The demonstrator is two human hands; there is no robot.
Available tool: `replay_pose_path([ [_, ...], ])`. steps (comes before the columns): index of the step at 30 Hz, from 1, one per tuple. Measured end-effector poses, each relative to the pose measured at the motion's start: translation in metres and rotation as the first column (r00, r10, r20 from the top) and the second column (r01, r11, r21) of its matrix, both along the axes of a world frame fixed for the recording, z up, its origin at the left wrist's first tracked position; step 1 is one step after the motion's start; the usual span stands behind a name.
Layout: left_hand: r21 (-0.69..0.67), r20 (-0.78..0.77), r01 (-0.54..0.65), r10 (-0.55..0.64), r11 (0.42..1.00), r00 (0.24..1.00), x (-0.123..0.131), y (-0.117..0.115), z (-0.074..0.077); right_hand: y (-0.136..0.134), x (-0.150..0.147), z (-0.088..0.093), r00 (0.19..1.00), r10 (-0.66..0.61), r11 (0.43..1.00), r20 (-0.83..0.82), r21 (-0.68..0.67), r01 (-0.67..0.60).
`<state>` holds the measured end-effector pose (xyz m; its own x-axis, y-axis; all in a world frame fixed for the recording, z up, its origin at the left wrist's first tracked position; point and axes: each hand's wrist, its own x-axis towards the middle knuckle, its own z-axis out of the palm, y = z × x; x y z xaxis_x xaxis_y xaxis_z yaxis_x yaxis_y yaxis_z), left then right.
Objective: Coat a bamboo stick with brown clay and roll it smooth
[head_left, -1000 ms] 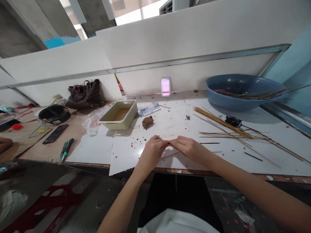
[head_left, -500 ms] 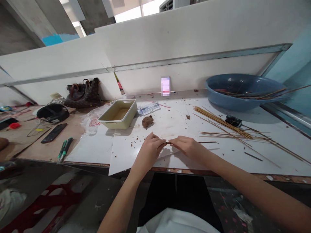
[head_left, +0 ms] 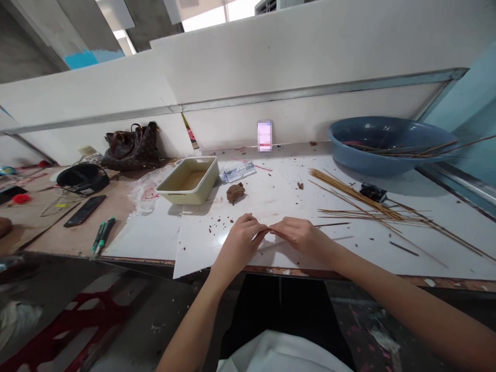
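My right hand is closed around a thin brown stick, whose bare end sticks out to the right past the hand. My left hand pinches at the stick's other end, and the fingertips of both hands almost meet. The part between the fingers is mostly hidden. Beyond my left hand lies a lump of brown clay-like dough on a white board, with dark crumbs around it. A loose bundle of thin bamboo sticks lies to the right of my hands, near a short dark stick.
A cream plastic tub stands back left, beside a clear plastic packet. A large blue basin with sticks sits back right. A lit phone leans on the partition. Farther left are a handbag, a black phone and green-black cutters.
My fingertips have drawn closer together, covering the part of the stick that showed between them. The stick's right end has tilted up slightly and shifted a little right.
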<state>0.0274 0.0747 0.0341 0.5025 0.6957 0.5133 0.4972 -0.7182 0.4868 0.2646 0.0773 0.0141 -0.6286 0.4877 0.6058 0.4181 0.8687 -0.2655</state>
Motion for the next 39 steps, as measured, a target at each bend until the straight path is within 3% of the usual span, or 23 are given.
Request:
replay_pose_path([
  [7,0.015,0.016,-0.068,0.068,0.998,0.998,-0.015,0.004,0.002,0.002,0.000,-0.003,0.995,-0.049,0.999,-0.085,-0.013,0.048],
  [13,-0.024,0.032,-0.126,0.126,0.992,0.991,-0.022,-0.002,0.012,0.003,-0.002,-0.005,0.997,-0.035,0.997,-0.072,-0.068,0.030],
  [17,-0.054,0.045,-0.110,0.113,0.992,0.993,-0.021,-0.006,0.018,0.001,-0.004,-0.005,0.995,-0.054,0.997,-0.088,-0.064,0.049],
  [39,-0.174,0.092,-0.097,0.114,0.980,0.989,-0.019,-0.006,0.018,-0.002,-0.002,0.000,0.998,-0.061,0.998,-0.025,0.024,0.061],
])
